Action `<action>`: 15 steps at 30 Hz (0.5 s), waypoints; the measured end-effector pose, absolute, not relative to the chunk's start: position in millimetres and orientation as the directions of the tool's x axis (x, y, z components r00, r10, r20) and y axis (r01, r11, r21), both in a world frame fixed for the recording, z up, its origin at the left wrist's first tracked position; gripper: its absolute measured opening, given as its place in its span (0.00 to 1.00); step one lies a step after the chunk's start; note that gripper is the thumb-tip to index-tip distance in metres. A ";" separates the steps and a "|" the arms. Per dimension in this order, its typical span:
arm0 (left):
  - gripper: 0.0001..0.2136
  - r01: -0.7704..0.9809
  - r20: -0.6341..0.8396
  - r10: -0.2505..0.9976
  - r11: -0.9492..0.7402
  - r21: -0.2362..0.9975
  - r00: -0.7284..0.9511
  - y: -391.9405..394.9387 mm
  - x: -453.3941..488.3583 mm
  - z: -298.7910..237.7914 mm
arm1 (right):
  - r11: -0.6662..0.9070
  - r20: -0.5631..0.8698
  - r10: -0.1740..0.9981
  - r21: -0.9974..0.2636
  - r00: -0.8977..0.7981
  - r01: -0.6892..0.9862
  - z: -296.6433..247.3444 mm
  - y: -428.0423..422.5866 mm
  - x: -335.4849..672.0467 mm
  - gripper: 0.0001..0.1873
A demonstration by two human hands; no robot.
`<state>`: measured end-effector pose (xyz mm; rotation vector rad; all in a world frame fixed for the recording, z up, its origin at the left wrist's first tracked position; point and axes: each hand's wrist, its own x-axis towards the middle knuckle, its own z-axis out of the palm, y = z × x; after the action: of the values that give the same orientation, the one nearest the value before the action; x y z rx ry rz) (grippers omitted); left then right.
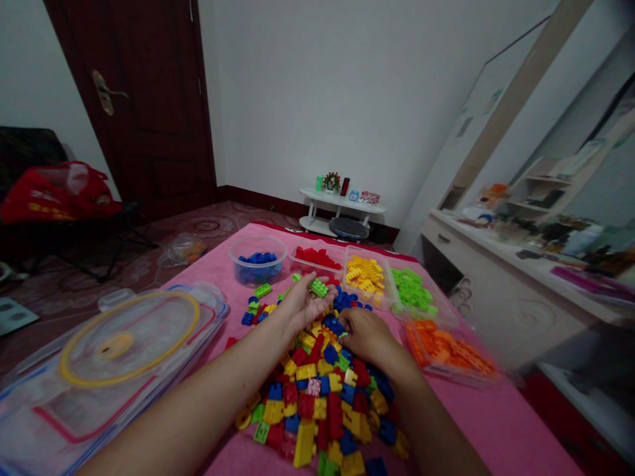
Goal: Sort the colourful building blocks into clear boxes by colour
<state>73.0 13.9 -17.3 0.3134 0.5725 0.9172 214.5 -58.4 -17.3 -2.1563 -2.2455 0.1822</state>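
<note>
The left hand [301, 311] is turned palm up over the far part of the brick heap [320, 408], its fingers half curled around a light-green studded brick [318, 287]. The right hand [367, 336] is palm down at the heap's right side with its fingers bent in among the pieces; whether they grip anything I cannot tell, since the fingertips are hidden. With pieces piled this loosely, a light pinch on the side walls of 1 brick, then a straight lift, should disturb the neighbours least, and a cupped left palm should keep its brick from rolling off. As for room, 5 clear containers curve around the far and right sides: the round tub [235, 266] of blue pieces, the red-brick box [307, 270], the yellow-brick box [389, 284], the green-brick box [441, 316] and, near the right edge of the pink cloth [501, 423], the orange-brick box [461, 377]. Their raised rims call for clearing from above, and the orange one deserves care against a nudge outward. On the left, the stacked plastic lids [149, 330] crowd the left forearm. The widest bare cloth lies at the near right, below the orange-brick box; above the heap, the air is open.
</note>
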 end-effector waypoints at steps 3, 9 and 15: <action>0.07 -0.689 -0.340 0.828 0.561 0.459 0.447 14.9 71.8 -15.9 | 0.067 -0.028 0.997 -0.148 -0.072 0.987 -19.8 -60.4 211.8 0.10; 0.06 -0.732 -0.321 0.847 0.529 0.431 0.423 16.7 70.3 -13.6 | 0.027 0.041 0.999 -0.481 -0.009 0.876 -10.6 -53.2 219.5 0.14; 0.06 -0.810 -0.050 0.978 0.198 0.552 0.204 6.3 73.4 -2.3 | 0.043 -0.010 0.978 -0.967 0.206 -0.251 2.5 -49.9 210.1 0.12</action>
<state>73.4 6.3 -2.3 0.4571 0.4388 1.3081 210.1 -49.9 2.5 -1.0991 -0.8802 1.1553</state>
